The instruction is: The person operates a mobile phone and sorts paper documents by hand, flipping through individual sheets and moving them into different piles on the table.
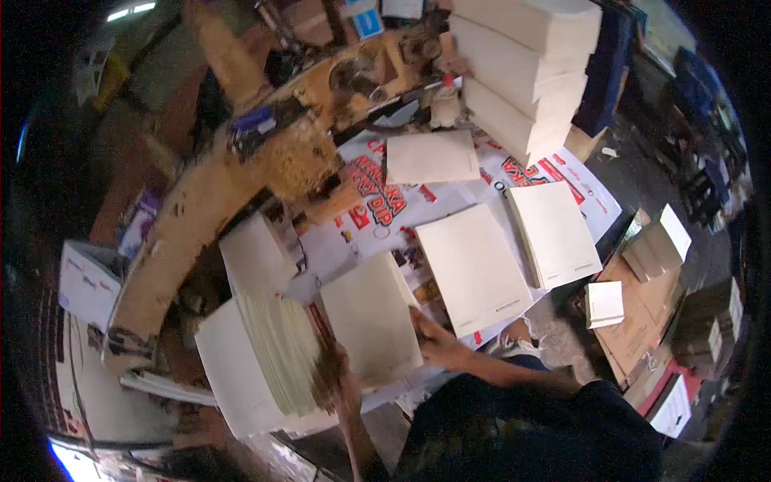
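Note:
A thick stack of off-white paper (365,313) lies on the table in front of me, its top face plain. My right hand (440,341) is at its right edge, the fingers against the side and partly hidden. My left hand (333,381), smeared by motion, is between this stack and a fanned pile of pale sheets (281,349) on the left. Whether its fingers grip any sheets cannot be made out. Under the fanned pile is a wider white stack (225,365). To the right lies another paper stack (474,265) with small print near its lower edge.
A further printed stack (554,233) and a smaller one (434,157) rest on the printed table sheet (369,193). Tall paper piles (522,72) rise at the back. A curved wooden board (185,217) borders the left. Small paper blocks (604,304) sit on cardboard at right.

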`<action>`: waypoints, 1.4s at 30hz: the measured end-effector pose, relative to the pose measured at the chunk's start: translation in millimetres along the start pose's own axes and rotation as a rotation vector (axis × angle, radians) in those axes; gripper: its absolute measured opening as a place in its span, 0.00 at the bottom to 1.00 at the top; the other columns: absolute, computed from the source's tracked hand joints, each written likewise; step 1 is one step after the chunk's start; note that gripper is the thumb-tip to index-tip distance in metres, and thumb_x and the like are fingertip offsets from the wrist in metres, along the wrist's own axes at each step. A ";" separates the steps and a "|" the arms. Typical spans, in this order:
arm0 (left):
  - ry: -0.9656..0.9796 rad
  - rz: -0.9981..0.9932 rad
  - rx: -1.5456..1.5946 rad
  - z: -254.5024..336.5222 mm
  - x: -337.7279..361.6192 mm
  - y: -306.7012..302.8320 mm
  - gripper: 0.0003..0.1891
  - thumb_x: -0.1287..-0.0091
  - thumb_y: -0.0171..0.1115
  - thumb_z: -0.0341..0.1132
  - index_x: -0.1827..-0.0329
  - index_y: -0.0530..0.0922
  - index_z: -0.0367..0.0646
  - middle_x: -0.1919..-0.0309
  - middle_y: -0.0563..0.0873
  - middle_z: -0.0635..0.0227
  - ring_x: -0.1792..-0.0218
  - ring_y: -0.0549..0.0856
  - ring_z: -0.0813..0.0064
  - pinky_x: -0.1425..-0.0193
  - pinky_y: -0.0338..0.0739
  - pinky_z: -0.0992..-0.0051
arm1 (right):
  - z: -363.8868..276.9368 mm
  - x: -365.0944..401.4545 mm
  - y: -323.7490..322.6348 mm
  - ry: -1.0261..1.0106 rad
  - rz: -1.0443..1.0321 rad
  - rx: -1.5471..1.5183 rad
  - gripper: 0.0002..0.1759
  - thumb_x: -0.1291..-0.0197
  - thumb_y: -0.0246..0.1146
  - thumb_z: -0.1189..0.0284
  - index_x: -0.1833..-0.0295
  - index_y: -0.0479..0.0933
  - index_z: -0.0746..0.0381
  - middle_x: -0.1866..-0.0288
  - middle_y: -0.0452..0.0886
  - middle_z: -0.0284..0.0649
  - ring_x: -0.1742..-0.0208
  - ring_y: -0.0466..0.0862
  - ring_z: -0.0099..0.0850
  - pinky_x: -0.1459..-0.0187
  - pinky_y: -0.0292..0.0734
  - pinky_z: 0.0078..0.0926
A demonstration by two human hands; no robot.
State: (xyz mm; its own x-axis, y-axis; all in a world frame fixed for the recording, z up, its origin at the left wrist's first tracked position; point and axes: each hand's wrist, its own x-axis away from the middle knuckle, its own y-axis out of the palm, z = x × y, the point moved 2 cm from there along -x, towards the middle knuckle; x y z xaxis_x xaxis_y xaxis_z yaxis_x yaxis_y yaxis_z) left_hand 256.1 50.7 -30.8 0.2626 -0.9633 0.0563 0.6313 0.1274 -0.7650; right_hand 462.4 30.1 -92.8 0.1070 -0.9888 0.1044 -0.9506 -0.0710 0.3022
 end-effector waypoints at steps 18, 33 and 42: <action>0.569 -0.490 0.593 149.1 26.5 59.8 0.33 0.32 0.61 0.32 0.26 0.58 0.37 0.34 0.69 0.55 0.39 0.72 0.66 0.37 0.70 0.70 | -125.3 108.3 -114.8 0.060 0.394 -0.078 0.37 0.38 0.62 0.51 0.32 0.66 0.66 0.57 0.78 0.39 0.61 0.77 0.22 0.66 0.75 0.21; 1.311 -0.756 0.195 301.7 137.7 264.6 0.15 0.46 0.75 0.37 0.64 0.82 0.35 0.70 0.86 0.55 0.67 0.85 0.53 0.59 0.79 0.63 | -211.0 326.3 -308.2 -0.572 1.363 0.314 0.28 0.37 0.66 0.70 0.34 0.69 0.68 0.44 0.81 0.43 0.45 0.81 0.31 0.42 0.76 0.28; 0.657 -0.820 0.783 273.9 106.6 230.3 0.12 0.41 0.73 0.32 0.69 0.81 0.31 0.75 0.87 0.63 0.74 0.84 0.81 0.69 0.78 0.80 | -176.7 273.4 -346.8 -0.345 1.205 0.180 0.28 0.37 0.64 0.68 0.34 0.68 0.68 0.45 0.81 0.43 0.46 0.81 0.33 0.42 0.76 0.29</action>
State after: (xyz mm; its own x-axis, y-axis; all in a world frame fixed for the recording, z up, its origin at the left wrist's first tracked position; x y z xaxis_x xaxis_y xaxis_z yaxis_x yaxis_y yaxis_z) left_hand 629.3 42.1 -25.2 -0.6603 -0.7321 -0.1673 0.7488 -0.6588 -0.0723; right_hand 872.7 -192.3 -1.6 -0.9071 -0.4192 -0.0372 -0.4207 0.9057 0.0520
